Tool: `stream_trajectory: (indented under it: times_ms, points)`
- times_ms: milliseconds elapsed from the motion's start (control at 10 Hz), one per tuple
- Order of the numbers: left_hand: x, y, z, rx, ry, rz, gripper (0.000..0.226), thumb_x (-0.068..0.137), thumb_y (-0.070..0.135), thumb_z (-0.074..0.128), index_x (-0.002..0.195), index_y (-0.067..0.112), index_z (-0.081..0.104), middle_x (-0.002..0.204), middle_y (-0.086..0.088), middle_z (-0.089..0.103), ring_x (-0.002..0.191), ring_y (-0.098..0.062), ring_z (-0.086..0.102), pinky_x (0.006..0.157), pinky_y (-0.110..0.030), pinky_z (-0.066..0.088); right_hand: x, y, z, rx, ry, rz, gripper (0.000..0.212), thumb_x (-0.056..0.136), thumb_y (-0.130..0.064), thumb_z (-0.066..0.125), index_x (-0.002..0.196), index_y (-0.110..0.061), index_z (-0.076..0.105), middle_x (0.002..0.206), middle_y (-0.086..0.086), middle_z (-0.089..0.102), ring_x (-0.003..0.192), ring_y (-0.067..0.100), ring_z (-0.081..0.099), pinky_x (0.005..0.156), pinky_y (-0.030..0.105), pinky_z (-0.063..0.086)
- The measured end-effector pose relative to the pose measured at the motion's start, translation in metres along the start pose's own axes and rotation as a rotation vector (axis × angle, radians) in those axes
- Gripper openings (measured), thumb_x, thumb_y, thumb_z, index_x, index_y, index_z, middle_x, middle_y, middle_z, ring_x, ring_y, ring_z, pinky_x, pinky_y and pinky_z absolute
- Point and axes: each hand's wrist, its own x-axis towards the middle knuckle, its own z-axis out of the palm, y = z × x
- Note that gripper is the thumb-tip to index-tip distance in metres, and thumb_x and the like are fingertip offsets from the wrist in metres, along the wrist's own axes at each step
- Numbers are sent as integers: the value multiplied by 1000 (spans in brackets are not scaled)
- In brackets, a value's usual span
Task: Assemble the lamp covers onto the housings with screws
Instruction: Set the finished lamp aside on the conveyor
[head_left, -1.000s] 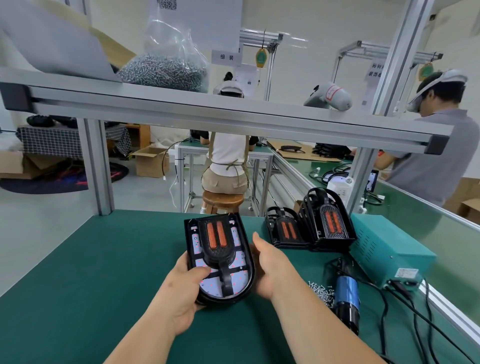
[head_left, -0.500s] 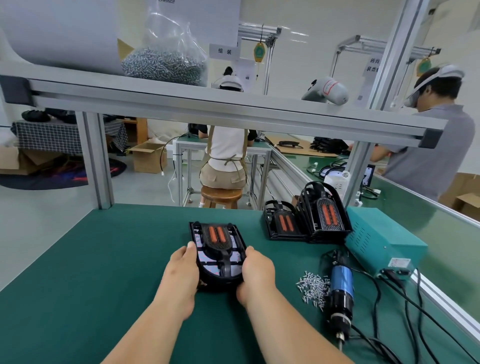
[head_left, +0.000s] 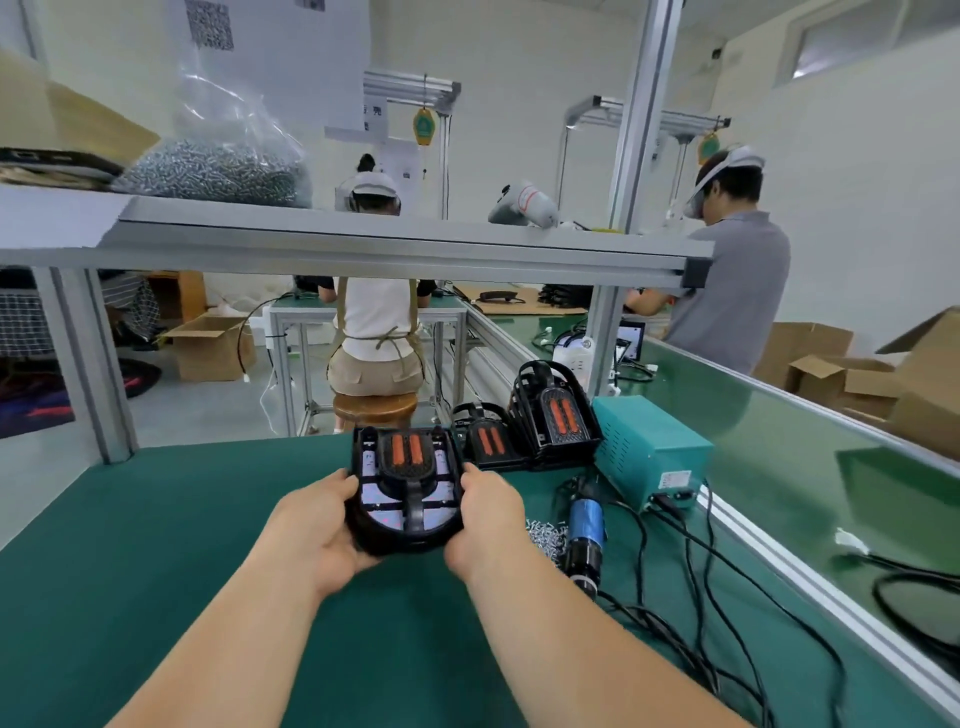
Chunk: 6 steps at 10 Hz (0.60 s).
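Head view: the left hand (head_left: 317, 525) and right hand (head_left: 488, 514) are clasping the lamp (head_left: 408, 488) by its sides, fingers curling round its edges, at the bench (head_left: 156, 571) middle. Screws (head_left: 545, 535) are lying just to its right, beside the screwdriver (head_left: 584, 535).

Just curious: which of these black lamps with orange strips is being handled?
The nearest lamp, gripped between left hand and right hand; the flat lamp and the leaning stack sit untouched behind.
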Motion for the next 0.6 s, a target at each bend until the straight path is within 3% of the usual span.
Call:
stream_trajectory:
  times_ms: [100,200,300,400,500,600]
  points:
    - [-8,-1,34,14,-110,29,29,107,16,33,111,22,61,112,-9,71,84,-25,66,67,-40,50,0,-18,-28,289,-98,-2,21,99,-7,47,96,-12,67,87,9,70,83,25,63,87,42,52]
    - [-19,-11,74,25,-202,2,33,107,16,33,123,20,62,121,-12,70,91,-27,67,72,-42,51,-5,-37,-69,227,28,-127,21,99,-9,48,82,-15,59,74,3,61,69,20,56,70,31,49]
    - [-31,-31,118,34,-306,-51,38,107,16,33,137,23,55,124,-11,68,93,-28,68,71,-42,52,-14,-56,-123,223,116,-236,18,97,-7,49,84,-14,58,81,8,57,71,22,55,72,32,48]
    - [-48,-60,172,46,-404,-73,37,107,16,33,136,23,57,125,-12,68,98,-29,67,75,-45,54,-20,-71,-174,268,151,-304,16,97,-6,47,92,-11,62,91,14,59,83,26,56,86,44,50]
    - [-62,-86,214,96,-500,-121,34,107,18,34,129,23,60,127,-12,68,100,-30,67,79,-46,53,-29,-87,-229,342,256,-330,27,93,1,39,90,-10,64,97,19,59,86,27,52,78,43,43]
    - [-85,-109,259,148,-604,-130,35,108,19,33,132,21,58,128,-12,67,116,-34,63,95,-56,46,-38,-97,-281,401,353,-393,26,93,-1,43,96,-8,67,103,21,65,88,28,56,84,46,47]
